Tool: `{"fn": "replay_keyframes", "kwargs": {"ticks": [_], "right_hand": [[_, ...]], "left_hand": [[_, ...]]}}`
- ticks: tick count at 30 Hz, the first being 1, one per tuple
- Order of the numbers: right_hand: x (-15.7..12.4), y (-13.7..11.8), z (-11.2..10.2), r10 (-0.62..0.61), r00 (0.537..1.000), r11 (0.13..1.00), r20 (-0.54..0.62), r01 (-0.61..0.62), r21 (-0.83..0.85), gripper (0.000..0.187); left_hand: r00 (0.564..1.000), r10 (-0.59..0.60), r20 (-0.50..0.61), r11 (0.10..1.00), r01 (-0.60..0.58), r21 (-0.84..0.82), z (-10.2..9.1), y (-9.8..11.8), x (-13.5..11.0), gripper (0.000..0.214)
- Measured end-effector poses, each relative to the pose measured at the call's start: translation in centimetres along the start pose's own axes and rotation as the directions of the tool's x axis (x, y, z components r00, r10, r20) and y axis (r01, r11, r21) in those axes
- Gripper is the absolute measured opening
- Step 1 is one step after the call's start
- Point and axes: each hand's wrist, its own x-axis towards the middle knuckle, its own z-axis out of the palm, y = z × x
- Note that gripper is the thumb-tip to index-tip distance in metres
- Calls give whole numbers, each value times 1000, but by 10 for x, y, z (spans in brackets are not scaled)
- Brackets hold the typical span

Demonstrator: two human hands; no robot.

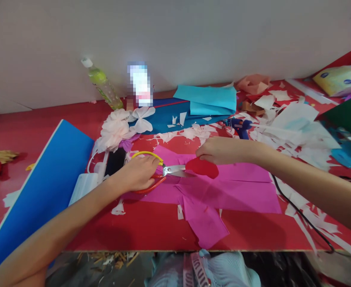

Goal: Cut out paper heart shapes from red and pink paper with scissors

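Note:
My left hand point(139, 173) is closed round the yellow and red handles of a pair of scissors point(171, 170), whose metal blades point right. The blades meet a small red paper piece point(203, 167). My right hand point(220, 150) pinches that red piece from above, fingers closed on its top edge. Both hands work over sheets of pink tissue paper point(223, 187) spread on the red table point(148, 227).
A blue board point(46, 179) lies at the left. White paper flowers point(115, 129), a phone point(114, 161), a bottle point(102, 81), blue paper sheets point(208, 99), a glue gun point(238, 125) with a black cord point(300, 215), and white scraps point(295, 123) surround the work.

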Motion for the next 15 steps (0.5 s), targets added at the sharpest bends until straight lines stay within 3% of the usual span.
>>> {"fn": "replay_keyframes", "kwargs": {"ticks": [5, 15], "right_hand": [[1, -13, -9, 39, 994, 998, 100, -34, -50, 31], [3, -15, -10, 47, 992, 996, 120, -38, -76, 30]], "left_hand": [[999, 44, -21, 999, -44, -19, 3, 2, 6, 39], [999, 32, -4, 999, -32, -20, 1, 4, 9, 37]]}}
